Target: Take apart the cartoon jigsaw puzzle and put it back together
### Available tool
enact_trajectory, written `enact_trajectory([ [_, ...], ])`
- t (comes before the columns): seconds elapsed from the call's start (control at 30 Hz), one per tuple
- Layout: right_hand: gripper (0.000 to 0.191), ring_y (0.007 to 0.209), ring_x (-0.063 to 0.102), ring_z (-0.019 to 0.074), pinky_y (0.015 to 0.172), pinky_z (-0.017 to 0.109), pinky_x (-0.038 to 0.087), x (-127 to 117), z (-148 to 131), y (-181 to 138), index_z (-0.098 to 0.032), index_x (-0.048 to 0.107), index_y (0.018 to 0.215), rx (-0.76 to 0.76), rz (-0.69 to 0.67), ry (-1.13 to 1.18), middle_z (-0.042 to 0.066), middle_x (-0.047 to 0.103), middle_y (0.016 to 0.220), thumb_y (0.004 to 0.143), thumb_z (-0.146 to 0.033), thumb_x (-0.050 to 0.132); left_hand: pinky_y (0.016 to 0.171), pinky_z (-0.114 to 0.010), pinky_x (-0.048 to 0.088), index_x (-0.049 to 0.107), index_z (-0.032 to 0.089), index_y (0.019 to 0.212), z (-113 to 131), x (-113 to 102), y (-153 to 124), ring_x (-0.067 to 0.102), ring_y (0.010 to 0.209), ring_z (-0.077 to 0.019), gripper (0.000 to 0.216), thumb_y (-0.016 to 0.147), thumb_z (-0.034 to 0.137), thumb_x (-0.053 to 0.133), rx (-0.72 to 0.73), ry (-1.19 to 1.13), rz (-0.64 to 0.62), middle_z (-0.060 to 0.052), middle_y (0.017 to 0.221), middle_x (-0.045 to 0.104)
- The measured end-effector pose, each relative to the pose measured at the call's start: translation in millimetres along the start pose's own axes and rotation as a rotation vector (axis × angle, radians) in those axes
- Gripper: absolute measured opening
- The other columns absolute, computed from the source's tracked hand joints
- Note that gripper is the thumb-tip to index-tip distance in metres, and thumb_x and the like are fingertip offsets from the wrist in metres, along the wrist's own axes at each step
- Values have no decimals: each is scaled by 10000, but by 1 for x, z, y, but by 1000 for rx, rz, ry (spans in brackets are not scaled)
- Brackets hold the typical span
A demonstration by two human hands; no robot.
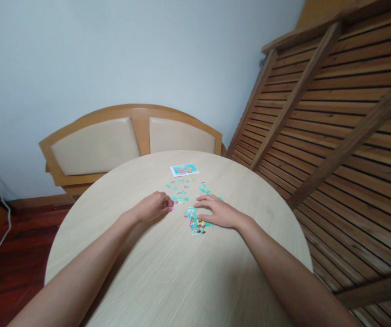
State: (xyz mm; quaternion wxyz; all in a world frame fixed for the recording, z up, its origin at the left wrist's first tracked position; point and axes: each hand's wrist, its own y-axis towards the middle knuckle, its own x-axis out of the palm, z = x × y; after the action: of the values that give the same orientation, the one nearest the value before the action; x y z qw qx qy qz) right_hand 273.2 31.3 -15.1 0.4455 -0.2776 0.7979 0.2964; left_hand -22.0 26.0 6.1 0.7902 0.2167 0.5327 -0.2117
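Note:
My left hand [153,206] is closed in a pinch at the left edge of the loose pieces, with a pink jigsaw puzzle piece [171,208] at its fingertips. Thumb and fingers apart, my right hand [218,211] rests over the right side of a partly joined jigsaw puzzle [193,224] and hides some of it. Cartoon figures show on the joined part, one pale green and one yellow. Loose turquoise puzzle pieces [181,198] lie scattered between the hands and beyond them, and a smaller cluster of pieces [203,188] sits just past my right fingertips.
A printed picture card [184,170] lies toward the far side of the round wooden table [141,281]. Behind the table stands a headboard [96,145] with padded panels against the wall. On the right leans a large slatted wooden frame [318,118]. A white cable [8,222] hangs at the left.

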Motion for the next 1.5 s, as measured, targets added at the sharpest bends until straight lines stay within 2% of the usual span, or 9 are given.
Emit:
enact_trajectory([
  [0.23, 403, 1269, 526, 272, 1095, 446, 392, -1, -1, 0, -243, 682, 1213, -6, 10, 6, 122, 594, 1329, 885, -475, 658, 734, -265, 455, 714, 174, 906, 3, -1, -1, 633, 795, -175, 188, 861, 303, 585, 13, -43, -2, -64, 887, 725],
  [0.37, 401, 1266, 528, 273, 1094, 445, 393, -2, -3, -1, -243, 682, 1212, -2, 6, 11, 120, 592, 1334, 884, -472, 658, 748, -290, 466, 718, 182, 950, 0, 1, 0, 636, 836, -199, 211, 872, 331, 591, -62, -18, 74, -76, 931, 720],
  [0.53, 403, 1265, 531, 271, 1092, 442, 395, -2, -3, -1, -248, 684, 1213, -8, 12, 11, 119, 595, 1328, 883, -478, 658, 819, -318, 464, 744, 194, 1004, -2, 8, 3, 629, 898, -217, 258, 931, 320, 531, -27, 62, 111, -100, 973, 705],
  [0.93, 412, 1264, 531, 271, 1091, 445, 399, 0, -1, -1, -239, 683, 1215, 6, 11, 8, 121, 596, 1330, 879, -477, 665, 873, -339, 459, 688, 179, 898, 18, 17, 5, 606, 890, -208, 159, 910, 283, 568, 43, 44, 82, -84, 920, 676],
  [1.13, 404, 1269, 530, 267, 1097, 448, 395, 1, 1, 0, -248, 678, 1223, 1, 17, 8, 117, 597, 1334, 886, -471, 657, 831, -310, 455, 694, 188, 850, 22, 12, 5, 612, 848, -193, 160, 886, 238, 546, 85, -11, 30, -59, 847, 693],
  [1.3, 402, 1270, 531, 270, 1098, 446, 395, 1, 0, 0, -233, 679, 1222, 14, 27, -8, 126, 593, 1341, 890, -458, 653, 728, -271, 446, 689, 191, 962, 25, 9, 3, 623, 805, -179, 158, 862, 231, 573, 54, -66, 39, -48, 880, 709],
  [1.5, 412, 1259, 535, 276, 1095, 446, 397, 0, -1, 0, -225, 676, 1227, 22, 24, -21, 131, 595, 1333, 894, -466, 645, 676, -250, 437, 715, 182, 933, 21, 3, 1, 622, 724, -157, 166, 856, 202, 569, 103, -89, -40, -38, 830, 720],
])
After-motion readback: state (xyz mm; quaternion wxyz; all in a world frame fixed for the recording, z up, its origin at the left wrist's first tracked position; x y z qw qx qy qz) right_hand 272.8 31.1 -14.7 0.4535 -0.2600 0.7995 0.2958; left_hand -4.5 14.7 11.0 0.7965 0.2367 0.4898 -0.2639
